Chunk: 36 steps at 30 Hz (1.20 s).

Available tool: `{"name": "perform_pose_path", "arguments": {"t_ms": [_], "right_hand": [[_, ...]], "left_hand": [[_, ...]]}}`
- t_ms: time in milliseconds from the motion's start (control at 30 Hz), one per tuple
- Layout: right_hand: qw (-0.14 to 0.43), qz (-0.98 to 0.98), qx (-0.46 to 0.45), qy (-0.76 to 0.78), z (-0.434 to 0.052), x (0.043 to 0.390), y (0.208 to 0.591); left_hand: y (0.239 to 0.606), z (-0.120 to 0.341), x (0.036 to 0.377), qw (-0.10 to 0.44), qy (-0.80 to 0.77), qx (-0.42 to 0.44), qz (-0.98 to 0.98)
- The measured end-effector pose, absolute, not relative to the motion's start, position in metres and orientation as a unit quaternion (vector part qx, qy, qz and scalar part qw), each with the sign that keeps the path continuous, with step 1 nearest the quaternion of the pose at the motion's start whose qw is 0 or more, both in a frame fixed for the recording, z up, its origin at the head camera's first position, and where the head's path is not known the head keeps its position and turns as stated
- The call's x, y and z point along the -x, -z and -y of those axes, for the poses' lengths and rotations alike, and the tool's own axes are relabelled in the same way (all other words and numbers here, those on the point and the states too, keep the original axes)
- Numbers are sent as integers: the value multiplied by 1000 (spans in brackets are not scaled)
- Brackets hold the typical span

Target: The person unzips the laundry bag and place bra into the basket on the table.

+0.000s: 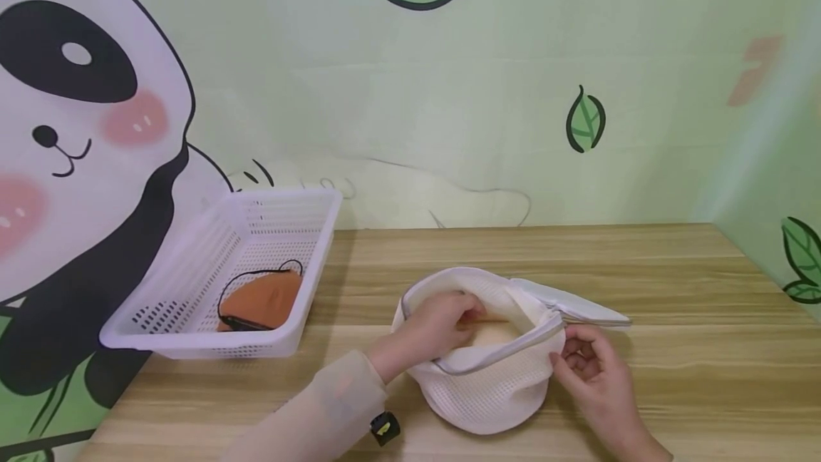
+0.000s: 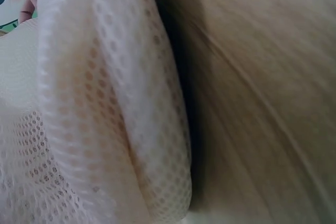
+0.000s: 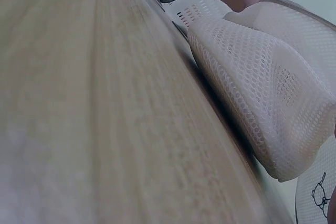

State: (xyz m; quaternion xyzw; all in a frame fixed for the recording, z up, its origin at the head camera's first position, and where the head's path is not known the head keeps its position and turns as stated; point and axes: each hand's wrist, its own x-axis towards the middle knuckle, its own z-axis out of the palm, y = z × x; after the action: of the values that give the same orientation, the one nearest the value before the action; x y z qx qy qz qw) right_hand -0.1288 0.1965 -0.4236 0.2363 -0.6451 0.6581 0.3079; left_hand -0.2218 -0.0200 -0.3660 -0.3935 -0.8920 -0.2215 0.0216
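Head view: white mesh bag (image 1: 487, 383) at table (image 1: 673, 284) centre-near, mouth unzipped. Left hand (image 1: 432, 326) inside mouth, fingers curled on pale item, identity unclear. Right hand (image 1: 593, 369) pinches bag rim. White basket (image 1: 192, 284) far left holds orange mask (image 1: 263, 299).

— So what's on the table (image 1: 641, 276)?
— White mesh bag (image 1: 487, 383), round and squat, sat upright near the front edge. Zipped lid (image 1: 571, 305) flopped open to the right.
— Anything inside?
— Something pale and orange-ish (image 1: 494, 330), mostly hidden. Left hand (image 1: 436, 326) reaching inside, right hand (image 1: 590, 366) pinching the rim by the zipper.
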Motion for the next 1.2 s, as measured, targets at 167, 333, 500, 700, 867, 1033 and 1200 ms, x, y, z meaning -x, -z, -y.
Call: {"name": "perform_pose_path", "arguments": {"t_ms": [167, 333, 500, 700, 867, 1033, 1200], "right_hand": [[306, 652, -230, -654, -197, 129, 424], [307, 642, -227, -665, -196, 129, 424], [307, 657, -209, -656, -195, 129, 425], [308, 654, -202, -661, -195, 128, 425], [309, 666, -200, -648, -195, 127, 424], [308, 664, -196, -652, -195, 127, 424], [310, 659, -204, -655, -195, 128, 425]], "left_hand": [[370, 20, 223, 12, 215, 390, 895], [370, 21, 222, -9, 212, 383, 899], [370, 21, 222, -22, 201, 386, 900], [371, 21, 222, -36, 172, 405, 897], [374, 20, 221, -45, 139, 415, 898], [374, 17, 220, -57, 122, 412, 901], [375, 13, 219, -47, 93, 414, 904]]}}
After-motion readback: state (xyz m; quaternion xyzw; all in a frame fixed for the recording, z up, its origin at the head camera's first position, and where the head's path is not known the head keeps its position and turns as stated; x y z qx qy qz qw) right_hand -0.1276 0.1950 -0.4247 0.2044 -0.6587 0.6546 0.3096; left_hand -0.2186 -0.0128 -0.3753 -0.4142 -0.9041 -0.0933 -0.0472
